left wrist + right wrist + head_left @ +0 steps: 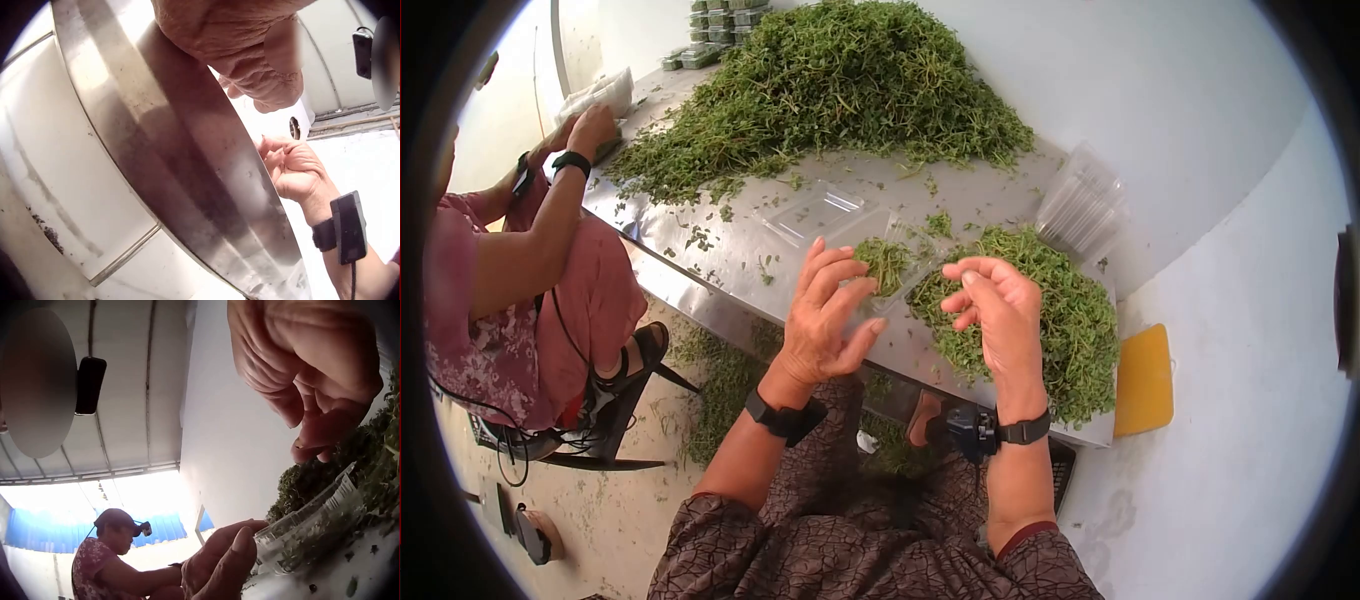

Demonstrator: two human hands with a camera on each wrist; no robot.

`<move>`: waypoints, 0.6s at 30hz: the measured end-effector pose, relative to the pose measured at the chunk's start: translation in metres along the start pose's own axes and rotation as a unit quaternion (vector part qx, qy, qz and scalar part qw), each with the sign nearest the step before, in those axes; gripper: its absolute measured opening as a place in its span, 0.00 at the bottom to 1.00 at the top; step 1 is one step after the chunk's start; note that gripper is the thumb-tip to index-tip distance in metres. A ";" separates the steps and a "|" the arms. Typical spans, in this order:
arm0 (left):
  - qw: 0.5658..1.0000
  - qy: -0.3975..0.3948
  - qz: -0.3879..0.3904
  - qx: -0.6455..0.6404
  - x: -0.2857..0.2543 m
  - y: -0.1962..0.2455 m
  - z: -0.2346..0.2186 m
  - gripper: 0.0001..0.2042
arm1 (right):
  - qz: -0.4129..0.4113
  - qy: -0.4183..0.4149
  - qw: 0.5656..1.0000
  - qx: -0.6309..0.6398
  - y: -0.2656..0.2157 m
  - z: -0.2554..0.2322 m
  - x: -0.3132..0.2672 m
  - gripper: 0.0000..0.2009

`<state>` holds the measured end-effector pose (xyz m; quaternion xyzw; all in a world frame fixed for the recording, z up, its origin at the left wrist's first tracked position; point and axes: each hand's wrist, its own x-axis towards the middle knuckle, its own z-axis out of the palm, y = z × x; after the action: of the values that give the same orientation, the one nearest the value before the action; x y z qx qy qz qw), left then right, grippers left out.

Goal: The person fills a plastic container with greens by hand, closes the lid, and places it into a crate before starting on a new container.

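Note:
A clear plastic box [916, 285] with leafy greens [884, 262] in it stands on the metal table, between my hands. My left hand [825, 312] is beside the box on its left, fingers spread and thumb apart, holding nothing. In the right wrist view its fingertips overlap the box's near end. My right hand [1005, 312] hovers over the near edge of a smaller heap of greens [1050, 330]. Its fingers are curled, with thumb and index tips close together and nothing visible between them. The box's open lid [815, 213] lies flat to the left.
A large mound of greens [870, 85] covers the back of the table [710, 265]. Stacked empty clear boxes [1083, 205] lean at the right, near a yellow board [1145, 380]. Filled boxes [722, 22] are piled at the far left. Another person [540, 270] sits to my left.

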<state>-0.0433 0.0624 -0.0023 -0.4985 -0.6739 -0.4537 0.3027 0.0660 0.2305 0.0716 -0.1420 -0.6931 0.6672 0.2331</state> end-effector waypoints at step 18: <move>0.999 -0.013 0.002 0.038 0.001 0.004 0.003 0.19 | -0.136 0.084 0.980 -0.115 0.064 -0.033 -0.066 0.04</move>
<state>-0.0397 0.0663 -0.0011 -0.4940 -0.6932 -0.4206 0.3138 0.1317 0.2302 -0.0002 -0.1276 -0.7560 0.5307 0.3614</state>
